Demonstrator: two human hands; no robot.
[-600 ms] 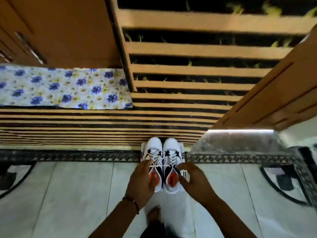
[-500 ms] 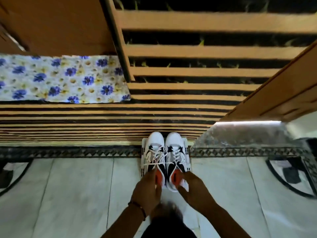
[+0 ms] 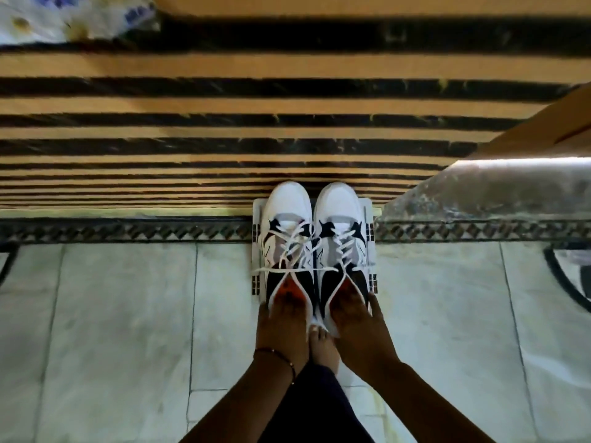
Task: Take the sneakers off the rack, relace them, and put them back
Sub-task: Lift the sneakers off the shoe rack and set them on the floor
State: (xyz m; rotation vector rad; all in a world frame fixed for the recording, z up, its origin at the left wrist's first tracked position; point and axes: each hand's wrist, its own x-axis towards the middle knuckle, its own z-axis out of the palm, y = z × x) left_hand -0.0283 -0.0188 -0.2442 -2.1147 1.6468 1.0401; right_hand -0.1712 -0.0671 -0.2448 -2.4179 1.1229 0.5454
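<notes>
Two hands, two sneakers, one small white rack on a tiled floor.

The left hand (image 3: pixel 281 327) has fingers pushed into the heel opening of the left sneaker (image 3: pixel 286 241); the right hand (image 3: pixel 359 327) likewise grips the right sneaker (image 3: pixel 343 241). Both shoes sit side by side on the rack (image 3: pixel 256 251) just ahead of the hands, laces loose. One bare foot (image 3: pixel 323 345) shows between the wrists; pale floor tiles (image 3: pixel 128 330) lie to either side, striped wooden slats (image 3: pixel 192 103) beyond.
</notes>
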